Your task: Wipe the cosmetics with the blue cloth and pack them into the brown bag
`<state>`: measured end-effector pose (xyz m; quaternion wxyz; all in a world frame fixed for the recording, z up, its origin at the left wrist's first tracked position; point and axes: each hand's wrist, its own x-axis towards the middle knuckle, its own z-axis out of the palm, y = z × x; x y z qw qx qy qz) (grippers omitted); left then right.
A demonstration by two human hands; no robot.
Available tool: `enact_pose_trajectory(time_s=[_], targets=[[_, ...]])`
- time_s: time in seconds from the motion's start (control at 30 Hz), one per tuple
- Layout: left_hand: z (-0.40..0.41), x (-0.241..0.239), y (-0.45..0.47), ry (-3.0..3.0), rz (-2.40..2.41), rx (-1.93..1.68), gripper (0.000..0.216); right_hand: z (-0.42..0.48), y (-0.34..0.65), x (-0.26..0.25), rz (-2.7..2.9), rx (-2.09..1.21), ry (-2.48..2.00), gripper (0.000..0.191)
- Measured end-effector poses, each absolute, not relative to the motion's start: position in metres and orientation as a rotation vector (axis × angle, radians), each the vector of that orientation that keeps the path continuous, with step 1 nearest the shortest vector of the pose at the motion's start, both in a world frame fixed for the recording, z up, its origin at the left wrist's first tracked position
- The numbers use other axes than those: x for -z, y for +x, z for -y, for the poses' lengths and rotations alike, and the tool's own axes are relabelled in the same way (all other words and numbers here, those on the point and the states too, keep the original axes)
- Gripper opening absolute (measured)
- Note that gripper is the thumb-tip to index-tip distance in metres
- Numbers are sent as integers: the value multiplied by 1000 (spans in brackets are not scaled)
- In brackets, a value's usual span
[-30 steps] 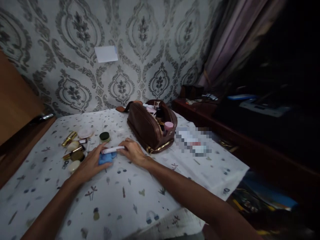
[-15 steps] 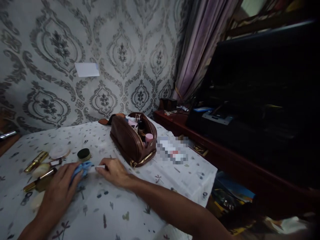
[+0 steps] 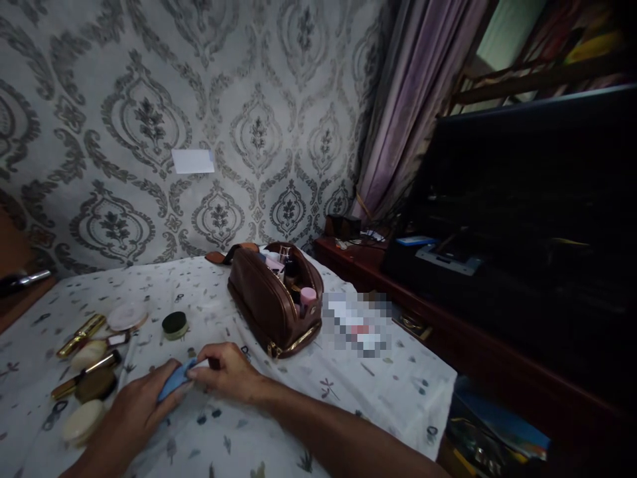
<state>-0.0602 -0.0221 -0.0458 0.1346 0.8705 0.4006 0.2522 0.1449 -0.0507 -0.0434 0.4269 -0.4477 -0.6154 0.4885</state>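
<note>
Left hand (image 3: 144,401), right of the table's (image 3: 393,392) left-edge group: fingers folded around the cloth. Cloth (image 3: 174,383): blue, soft, bunched. Tube (image 3: 202,363): slim, white, hard-looking; mid-table, short of the back edge; mostly hidden, a short length showing between cloth and right fingers. Right hand (image 3: 229,375): gripping the tube, thumb and forefinger pinched. Handling, as judged: steady pinch at the tube's end, cloth snug around the shaft, even pressure, tube turned so every side meets fabric; pull straight, lest the slick barrel slip.

Surroundings, from the table's left edge:
- Gold stick (image 3: 82,335): shiny, metallic-looking.
- Black-and-gold stick (image 3: 84,376): slender, glossy, against the brown disc.
- Cream disc (image 3: 84,422): round, smooth, nearest the left forearm.
- Brown disc (image 3: 97,385): round, dull, just beyond the cream one.
- Pale compact (image 3: 127,317): flat, round.
- Jar (image 3: 174,325): squat, dark lid, beyond the hands.
- Bag (image 3: 259,292): brown, leather-like, brass-toned zip open; toward the back-right corner.
- Pink cap (image 3: 308,296): cylindrical, upright in the bag's mouth.
</note>
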Motion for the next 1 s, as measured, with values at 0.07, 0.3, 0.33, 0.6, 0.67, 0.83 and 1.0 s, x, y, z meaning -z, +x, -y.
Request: enact_pose_trajectory(time_s=[0.07,0.3,0.33,0.6,0.67,0.83,1.0], targets=[[20,46,-60,2473,-1164,-727,44,50,144,46,1526,-1229,-1091,35],[13,63,-65,2428,-1175,-820,44,51,144,42,1502,-1196,-1111,35],[14,65,-66,2436,-1161,-824,43,53,144,40,1494,-1215,-1118,33],[9,72,-70,2498,-1167,-855,45,58,147,31,1498,-1205,-1151,22],[6,70,-72,2464,-1200,-767,43,56,147,33,1470,-1235,-1140,18],[7,58,-67,2321,-1304,-773,53,48,144,41,1428,-1167,-1061,19],[12,51,-61,2270,-1361,-827,57,49,141,39,1366,-1151,-1082,9]])
